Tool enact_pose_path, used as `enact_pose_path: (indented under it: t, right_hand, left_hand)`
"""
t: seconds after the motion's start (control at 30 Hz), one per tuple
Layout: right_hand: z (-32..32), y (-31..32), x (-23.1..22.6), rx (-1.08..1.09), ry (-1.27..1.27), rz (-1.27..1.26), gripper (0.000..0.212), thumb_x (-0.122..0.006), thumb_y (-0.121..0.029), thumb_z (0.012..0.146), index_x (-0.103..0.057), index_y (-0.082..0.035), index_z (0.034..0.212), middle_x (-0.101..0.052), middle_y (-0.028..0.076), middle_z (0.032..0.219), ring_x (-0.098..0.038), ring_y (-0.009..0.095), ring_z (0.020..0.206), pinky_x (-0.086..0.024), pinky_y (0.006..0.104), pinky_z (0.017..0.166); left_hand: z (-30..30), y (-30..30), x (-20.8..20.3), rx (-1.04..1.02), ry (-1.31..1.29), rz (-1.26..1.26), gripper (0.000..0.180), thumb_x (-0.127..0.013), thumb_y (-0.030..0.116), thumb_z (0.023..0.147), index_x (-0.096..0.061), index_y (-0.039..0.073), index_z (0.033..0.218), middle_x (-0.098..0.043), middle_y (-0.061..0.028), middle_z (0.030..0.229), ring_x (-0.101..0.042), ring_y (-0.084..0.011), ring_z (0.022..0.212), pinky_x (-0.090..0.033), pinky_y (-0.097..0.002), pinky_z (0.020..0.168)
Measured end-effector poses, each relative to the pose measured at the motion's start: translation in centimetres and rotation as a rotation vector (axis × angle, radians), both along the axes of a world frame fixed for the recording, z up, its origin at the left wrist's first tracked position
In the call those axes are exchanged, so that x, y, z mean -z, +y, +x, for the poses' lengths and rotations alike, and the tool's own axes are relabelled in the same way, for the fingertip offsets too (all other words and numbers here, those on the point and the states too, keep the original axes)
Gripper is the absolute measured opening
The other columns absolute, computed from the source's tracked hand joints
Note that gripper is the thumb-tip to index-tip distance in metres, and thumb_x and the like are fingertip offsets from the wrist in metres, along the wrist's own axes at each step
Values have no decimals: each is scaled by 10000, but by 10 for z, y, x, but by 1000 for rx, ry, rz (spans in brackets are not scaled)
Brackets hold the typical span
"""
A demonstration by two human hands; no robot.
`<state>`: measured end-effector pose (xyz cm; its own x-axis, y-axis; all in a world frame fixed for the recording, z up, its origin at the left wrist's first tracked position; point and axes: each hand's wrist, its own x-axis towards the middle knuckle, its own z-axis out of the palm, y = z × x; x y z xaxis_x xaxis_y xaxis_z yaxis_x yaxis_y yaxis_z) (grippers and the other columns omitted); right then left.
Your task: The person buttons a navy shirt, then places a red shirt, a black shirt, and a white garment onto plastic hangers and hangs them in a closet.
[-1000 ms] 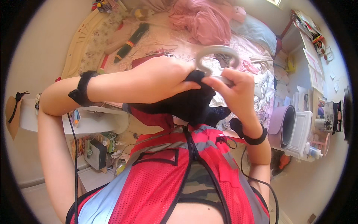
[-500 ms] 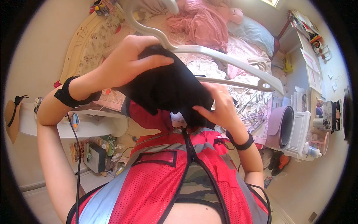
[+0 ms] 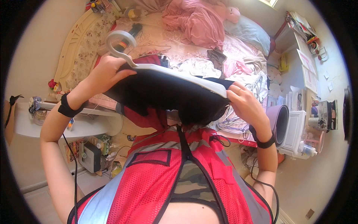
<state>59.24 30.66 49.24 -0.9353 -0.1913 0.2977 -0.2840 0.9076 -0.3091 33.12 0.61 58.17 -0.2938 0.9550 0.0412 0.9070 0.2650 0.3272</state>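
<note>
A black garment (image 3: pixel 160 89) hangs in front of my chest on a thick whitish clothes hanger (image 3: pixel 179 77). The hanger's bar runs along the cloth's upper edge, sloping down to the right, and its round hook rises at the left. My left hand (image 3: pixel 106 74) is closed on the cloth beside the base of the hook, thumb on top. At the hanger's right end, my right hand (image 3: pixel 244 100) pinches the black cloth against the tip. How far the hanger's far arm sits inside the garment is hidden.
Ahead lies a bed (image 3: pixel 149 41) with a pink blanket (image 3: pixel 195 26), crumpled white clothes (image 3: pixel 197 67) and a pillow (image 3: pixel 248 35). Several wire hangers (image 3: pixel 231 121) lie at its near right edge, beside a purple bin (image 3: pixel 278 121). A white table (image 3: pixel 82 128) stands at left.
My right hand has moved right and pulled the cloth out over the hanger's end. The hanger has come lower and now lies along the garment's top edge, its hook further left.
</note>
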Motion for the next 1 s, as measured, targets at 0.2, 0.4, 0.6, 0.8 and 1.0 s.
enact_pose_path:
  t: [0.2, 0.4, 0.6, 0.8, 1.0]
  right_hand:
    - [-3, 4, -46, 16, 181, -95, 347, -576, 89, 607, -566, -7, 941, -523, 130, 831, -547, 325, 806, -470, 392, 714]
    - [-56, -41, -54, -50, 543, -210, 469, -580, 112, 597, -571, -17, 1048, -533, 168, 1068, -552, 352, 966, -479, 387, 816]
    - [-57, -18, -53, 477, 479, 20, 511, -806, -186, 570, -563, -49, 999, -569, 174, 1028, -577, 340, 921, -470, 415, 777]
    - [-59, -34, -53, 312, 343, 183, 356, -755, -271, 665, -551, -69, 874, -600, 109, 770, -592, 314, 714, -465, 393, 621]
    - [-38, -23, -73, 358, 375, 62, 332, -764, -198, 662, -574, -56, 894, -607, 149, 757, -593, 349, 707, -460, 410, 612]
  left_hand:
    - [-9, -1, 9, -130, 115, 7, 213, -647, 174, 828, -611, -15, 920, -618, -204, 842, -587, -380, 834, -455, -395, 736]
    - [20, 37, 7, -18, -30, 107, 242, -621, 235, 847, -624, 2, 910, -614, -184, 820, -581, -365, 794, -450, -404, 696]
    - [26, 35, -10, -89, -210, 268, 237, -587, 204, 861, -643, -18, 921, -638, -155, 792, -610, -227, 727, -457, -317, 700]
    - [39, 48, -11, 94, -52, 268, 236, -609, 228, 861, -633, 8, 942, -634, -160, 845, -609, -285, 791, -460, -336, 716]
    - [20, 29, -21, 73, 283, 250, 348, -678, 283, 788, -554, 15, 972, -592, -172, 820, -582, -362, 812, -465, -391, 720]
